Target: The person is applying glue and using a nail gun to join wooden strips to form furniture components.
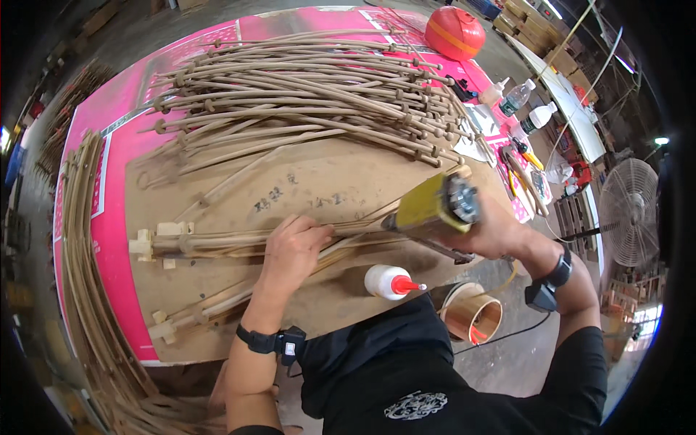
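Note:
My left hand [293, 246] is curled over thin wooden rods [225, 244] lying across the brown board, pressing them near their middle. Their left ends sit at a small pale wooden block jig [145, 245]. In my right hand [496, 228] is a yellow nail gun [428, 204], blurred by motion; its nose points left at the rods, close to my left hand. Whether the nose touches them I cannot tell. Nearer to me, a second set of rods [217, 306] runs slanted from another block. A white glue bottle with a red nozzle [388, 281] lies at the board's near edge.
A heap of rods with knob-like rings [304, 94] covers the far side. Long bent strips [83, 239] hang over the left edge. Bottles [517, 98], pliers [513, 174] and a red round object [455, 34] stand right. A round container [471, 315] and a fan [631, 210] are beyond.

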Tool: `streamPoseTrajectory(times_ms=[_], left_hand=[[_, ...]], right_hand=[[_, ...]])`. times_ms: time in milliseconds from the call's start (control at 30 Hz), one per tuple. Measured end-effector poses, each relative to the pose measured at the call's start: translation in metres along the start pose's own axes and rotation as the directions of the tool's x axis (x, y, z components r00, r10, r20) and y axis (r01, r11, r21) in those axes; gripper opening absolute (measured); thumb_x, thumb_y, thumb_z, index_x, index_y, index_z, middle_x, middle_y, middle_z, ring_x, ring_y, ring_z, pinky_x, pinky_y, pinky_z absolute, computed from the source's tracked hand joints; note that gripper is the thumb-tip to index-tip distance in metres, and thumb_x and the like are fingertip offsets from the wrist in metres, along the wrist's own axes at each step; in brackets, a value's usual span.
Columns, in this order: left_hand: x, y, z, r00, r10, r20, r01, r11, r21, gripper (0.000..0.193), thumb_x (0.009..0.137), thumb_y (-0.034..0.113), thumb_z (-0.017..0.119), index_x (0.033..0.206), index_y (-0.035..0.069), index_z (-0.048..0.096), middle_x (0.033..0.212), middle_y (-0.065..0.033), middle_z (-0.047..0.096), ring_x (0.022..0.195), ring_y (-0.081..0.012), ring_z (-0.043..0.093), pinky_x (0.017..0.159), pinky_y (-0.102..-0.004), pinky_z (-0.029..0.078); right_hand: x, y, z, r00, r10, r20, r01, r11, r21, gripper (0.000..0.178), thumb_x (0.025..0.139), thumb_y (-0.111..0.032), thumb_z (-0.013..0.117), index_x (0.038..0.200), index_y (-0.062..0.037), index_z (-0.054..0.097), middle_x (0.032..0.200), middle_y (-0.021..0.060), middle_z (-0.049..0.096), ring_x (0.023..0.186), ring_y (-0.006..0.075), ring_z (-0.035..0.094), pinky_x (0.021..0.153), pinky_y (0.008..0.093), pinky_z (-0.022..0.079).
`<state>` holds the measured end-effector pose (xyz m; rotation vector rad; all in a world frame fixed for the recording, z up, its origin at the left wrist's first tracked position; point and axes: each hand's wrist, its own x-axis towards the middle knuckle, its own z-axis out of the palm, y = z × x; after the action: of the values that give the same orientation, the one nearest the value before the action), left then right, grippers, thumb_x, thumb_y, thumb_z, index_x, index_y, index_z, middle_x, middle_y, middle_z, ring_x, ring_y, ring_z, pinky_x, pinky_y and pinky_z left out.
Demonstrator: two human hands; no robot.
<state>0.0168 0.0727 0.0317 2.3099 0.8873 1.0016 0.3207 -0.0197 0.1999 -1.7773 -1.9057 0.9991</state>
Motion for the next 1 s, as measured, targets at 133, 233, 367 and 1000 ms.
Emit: streamPoseTrajectory(times_ms=[133, 233, 367, 1000], left_hand=[[0.001, 0.001, 0.003, 1.0, -0.006, -0.01, 0.006, 0.999, -0.036, 0.016, 0.081, 0.007, 0.08, 0.097, 0.007, 0.082, 0.088, -0.0081, 0.071, 0.086, -0.0298, 0.067, 0.075, -0.0416, 0.055], [0.002, 0.002, 0.002, 0.999, 0.023, -0.024, -0.023, 0.999, -0.033, 0.016, 0.08, 0.006, 0.08, 0.096, 0.007, 0.082, 0.087, -0.008, 0.07, 0.086, -0.03, 0.067, 0.076, -0.0414, 0.055], [0.001, 0.002, 0.0, 1.0, 0.007, -0.002, -0.007, 1.0, -0.024, 0.017, 0.08, 0.006, 0.081, 0.096, 0.007, 0.082, 0.088, -0.0085, 0.071, 0.087, -0.0299, 0.067, 0.077, -0.0414, 0.055], [0.004, 0.003, 0.001, 0.999, 0.031, -0.015, -0.03, 0.999, 0.02, 0.018, 0.076, 0.006, 0.081, 0.093, 0.008, 0.081, 0.084, -0.007, 0.068, 0.086, -0.0281, 0.066, 0.075, -0.0401, 0.056]], right_hand=[[0.014, -0.001, 0.019, 0.989, 0.129, 0.074, -0.128, 0.992, -0.011, 0.035, 0.091, -0.024, 0.082, 0.12, -0.0052, 0.072, 0.094, 0.0083, 0.076, 0.081, 0.0141, 0.068, 0.076, 0.0344, 0.058], [0.018, 0.006, 0.022, 0.993, 0.099, 0.062, -0.099, 0.995, -0.011, 0.033, 0.091, -0.021, 0.08, 0.119, -0.0055, 0.073, 0.094, 0.0078, 0.076, 0.082, 0.0134, 0.068, 0.076, 0.0341, 0.058], [0.023, -0.005, 0.022, 0.992, 0.109, 0.062, -0.111, 0.993, 0.038, 0.032, 0.088, -0.018, 0.08, 0.117, -0.0056, 0.073, 0.091, 0.0067, 0.076, 0.083, 0.0134, 0.069, 0.077, 0.0343, 0.058], [0.038, 0.004, 0.008, 0.977, 0.059, 0.206, -0.033, 0.991, -0.127, 0.041, 0.077, -0.013, 0.085, 0.113, -0.0033, 0.071, 0.095, 0.0137, 0.076, 0.087, 0.0258, 0.072, 0.083, 0.0387, 0.058]])
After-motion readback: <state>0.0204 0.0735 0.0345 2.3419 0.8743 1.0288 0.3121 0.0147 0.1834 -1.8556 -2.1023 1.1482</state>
